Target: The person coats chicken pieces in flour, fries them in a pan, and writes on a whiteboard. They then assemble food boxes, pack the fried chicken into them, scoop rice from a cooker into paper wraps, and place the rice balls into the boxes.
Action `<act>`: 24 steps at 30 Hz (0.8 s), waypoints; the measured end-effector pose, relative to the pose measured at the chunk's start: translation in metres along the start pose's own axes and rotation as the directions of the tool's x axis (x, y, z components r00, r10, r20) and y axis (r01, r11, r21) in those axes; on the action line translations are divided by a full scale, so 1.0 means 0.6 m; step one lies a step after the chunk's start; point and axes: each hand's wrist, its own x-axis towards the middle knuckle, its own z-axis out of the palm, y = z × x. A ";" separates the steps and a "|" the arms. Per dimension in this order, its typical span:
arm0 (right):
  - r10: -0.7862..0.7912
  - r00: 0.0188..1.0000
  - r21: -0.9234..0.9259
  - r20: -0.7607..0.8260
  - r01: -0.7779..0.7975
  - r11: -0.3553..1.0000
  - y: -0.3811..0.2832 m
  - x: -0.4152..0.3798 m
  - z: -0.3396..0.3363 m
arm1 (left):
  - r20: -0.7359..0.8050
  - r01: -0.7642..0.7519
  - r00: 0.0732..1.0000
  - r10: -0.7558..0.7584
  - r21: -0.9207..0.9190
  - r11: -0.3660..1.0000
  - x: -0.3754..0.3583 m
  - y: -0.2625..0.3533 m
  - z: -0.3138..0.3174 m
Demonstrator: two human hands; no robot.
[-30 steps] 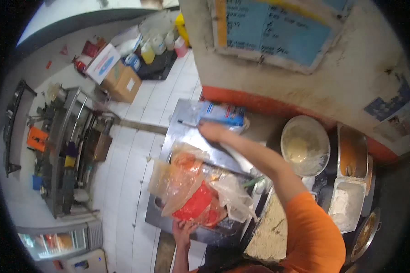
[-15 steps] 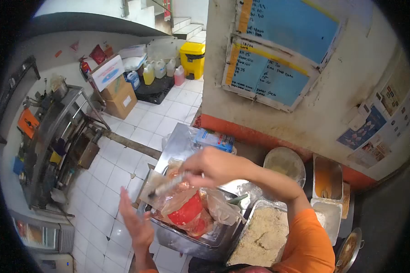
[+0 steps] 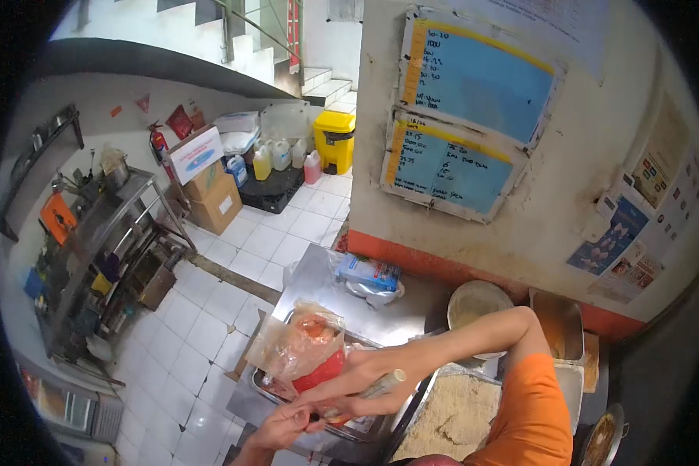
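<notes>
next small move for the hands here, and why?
Probably uncap or grip the pen-like tool with both hands. The right hand holds it by the barrel over the metal tray of plastic bags, and the left hand meets the right fingertips just below, apparently empty. Whether it has a cap is unclear.

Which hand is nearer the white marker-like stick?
Right. The right hand grips the white stick; the left hand sits lower left, touching the right hand's fingertips, not the stick.
</notes>
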 end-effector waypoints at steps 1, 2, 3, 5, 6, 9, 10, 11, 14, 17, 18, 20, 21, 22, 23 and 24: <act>-0.008 1.000 -0.053 -0.007 0.008 0.999 -0.016 -0.008 -0.010 | 0.016 0.122 0.992 -0.121 -0.072 0.990 -0.009 0.005 0.002; 0.054 0.998 -0.219 -0.028 -0.059 0.974 -0.036 -0.012 -0.045 | 0.042 0.244 0.970 -0.240 -0.142 0.959 -0.017 0.003 -0.001; 0.114 0.992 -0.374 -0.061 -0.129 0.918 -0.056 -0.016 -0.092 | -0.197 0.105 0.979 -0.059 0.234 0.967 -0.034 -0.034 -0.035; -0.148 0.933 -0.854 -0.327 -0.225 0.469 -0.073 -0.045 -0.201 | -0.605 -0.077 0.783 0.149 0.142 0.987 -0.060 -0.109 -0.114; -0.187 0.838 -0.759 -0.513 -0.341 0.554 -0.107 -0.047 -0.245 | -0.753 -0.176 0.613 0.239 0.165 0.971 -0.073 -0.147 -0.153; -0.566 0.741 -0.920 -0.360 -0.383 0.083 -0.103 -0.113 -0.464 | -0.788 0.295 0.350 0.507 0.606 0.739 -0.122 -0.285 -0.240; -0.603 0.729 -0.913 -0.325 -0.408 -0.002 -0.113 -0.128 -0.507 | -0.740 0.441 0.352 0.573 0.671 0.596 -0.136 -0.334 -0.258; -0.636 0.718 -0.898 -0.282 -0.431 -0.089 -0.124 -0.135 -0.538 | -0.712 0.533 0.351 0.607 0.686 0.496 -0.136 -0.370 -0.266; -0.674 0.682 -0.849 -0.285 -0.506 -0.153 -0.124 -0.154 -0.589 | -0.868 0.608 0.371 0.329 0.495 0.620 -0.114 -0.391 -0.241; -0.659 0.731 -0.893 -0.179 -0.402 -0.203 -0.101 -0.169 -0.626 | -0.666 0.576 0.345 0.661 0.706 0.412 -0.066 -0.458 -0.253; -0.667 0.737 -0.915 -0.113 -0.338 -0.219 -0.092 -0.169 -0.634 | -0.502 0.568 0.321 0.803 0.780 0.261 -0.055 -0.467 -0.251; -0.646 0.750 -0.893 -0.146 -0.381 -0.241 -0.087 -0.178 -0.653 | -0.531 0.610 0.334 0.779 0.752 0.251 -0.052 -0.478 -0.249; -0.636 0.753 -0.877 -0.170 -0.409 -0.250 -0.087 -0.182 -0.649 | -0.541 0.631 0.346 0.766 0.739 0.238 -0.054 -0.469 -0.245; -0.637 0.741 -0.876 -0.213 -0.434 -0.212 -0.086 -0.184 -0.645 | -0.535 0.630 0.356 0.766 0.743 0.227 -0.054 -0.466 -0.242; -0.637 0.728 -0.872 -0.254 -0.457 -0.175 -0.086 -0.183 -0.640 | -0.529 0.628 0.365 0.766 0.748 0.217 -0.053 -0.463 -0.240; -0.636 0.713 -0.866 -0.295 -0.480 -0.137 -0.086 -0.181 -0.634 | -0.521 0.626 0.373 0.768 0.752 0.207 -0.055 -0.463 -0.240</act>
